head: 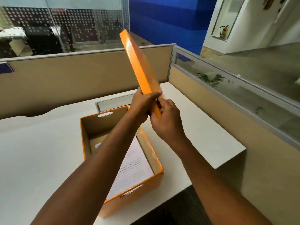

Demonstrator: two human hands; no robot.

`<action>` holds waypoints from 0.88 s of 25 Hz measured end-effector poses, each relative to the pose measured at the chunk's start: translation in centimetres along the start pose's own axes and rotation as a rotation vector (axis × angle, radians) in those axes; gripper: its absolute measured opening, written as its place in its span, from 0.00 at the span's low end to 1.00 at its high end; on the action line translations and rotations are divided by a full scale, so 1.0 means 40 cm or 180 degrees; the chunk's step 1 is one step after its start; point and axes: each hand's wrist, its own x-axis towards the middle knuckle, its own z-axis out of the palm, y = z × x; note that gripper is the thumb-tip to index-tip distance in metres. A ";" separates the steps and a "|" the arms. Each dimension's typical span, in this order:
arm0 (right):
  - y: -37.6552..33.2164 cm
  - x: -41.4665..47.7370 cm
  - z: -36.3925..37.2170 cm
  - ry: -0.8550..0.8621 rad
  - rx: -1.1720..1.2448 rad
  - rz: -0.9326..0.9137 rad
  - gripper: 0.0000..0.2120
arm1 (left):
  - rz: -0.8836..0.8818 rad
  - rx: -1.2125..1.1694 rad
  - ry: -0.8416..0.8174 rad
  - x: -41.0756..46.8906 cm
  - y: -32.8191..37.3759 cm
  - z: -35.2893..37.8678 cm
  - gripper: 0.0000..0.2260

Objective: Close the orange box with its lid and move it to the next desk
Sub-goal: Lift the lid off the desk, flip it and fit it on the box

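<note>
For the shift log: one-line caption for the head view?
Both hands, left hand and right hand, hold the orange lid edge-on above the open orange box.

Lid [138, 62]: orange, held edge-on, tilted up above the box
Left hand [142, 103]: gripping the lid's lower end
Right hand [167, 120]: gripping the same end
Orange box [129, 197]: open on white desk [40, 151], printed papers [134, 168] inside
</note>
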 end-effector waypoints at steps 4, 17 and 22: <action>0.076 0.013 -0.069 0.0309 0.0438 0.0129 0.22 | -0.0299 0.0097 -0.0086 -0.035 0.024 -0.160 0.28; 0.278 -0.033 0.066 -0.1203 0.0425 0.1191 0.24 | 0.0122 0.1289 0.1841 -0.208 -0.107 -0.332 0.21; 0.311 -0.145 0.103 -0.1231 0.0676 0.0898 0.22 | 0.0129 0.1986 0.2011 -0.320 -0.218 -0.374 0.27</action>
